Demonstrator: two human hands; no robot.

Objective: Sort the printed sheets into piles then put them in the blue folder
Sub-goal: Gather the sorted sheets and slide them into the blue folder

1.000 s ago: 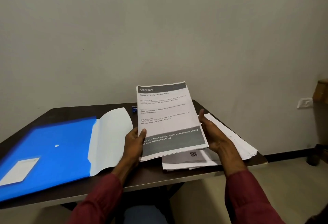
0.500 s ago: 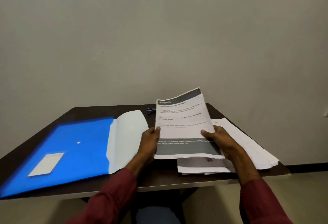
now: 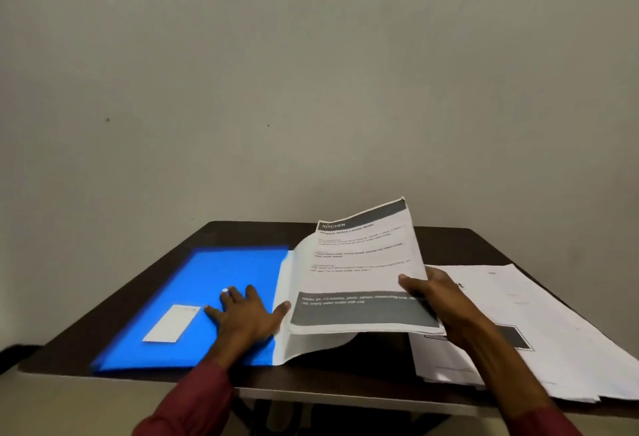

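Note:
The blue folder (image 3: 207, 283) lies flat on the left half of the dark table (image 3: 449, 242), its pale flap (image 3: 287, 332) turned out to the right. My left hand (image 3: 245, 314) rests flat on the blue cover, fingers spread, thumb near the flap. My right hand (image 3: 439, 297) grips the right edge of a thin stack of printed sheets (image 3: 359, 273) headed KITCHEN, held tilted above the flap. More printed sheets (image 3: 553, 339) lie fanned in piles on the table's right side, partly under my right forearm.
A white label (image 3: 171, 323) and a small white snap (image 3: 224, 291) sit on the folder cover. The table stands against a plain wall (image 3: 311, 90). The right-hand piles overhang the table's near right edge.
My left hand has let go of the KITCHEN sheets and moved left onto the blue folder. The right hand alone now holds the sheets, carried left over the flap.

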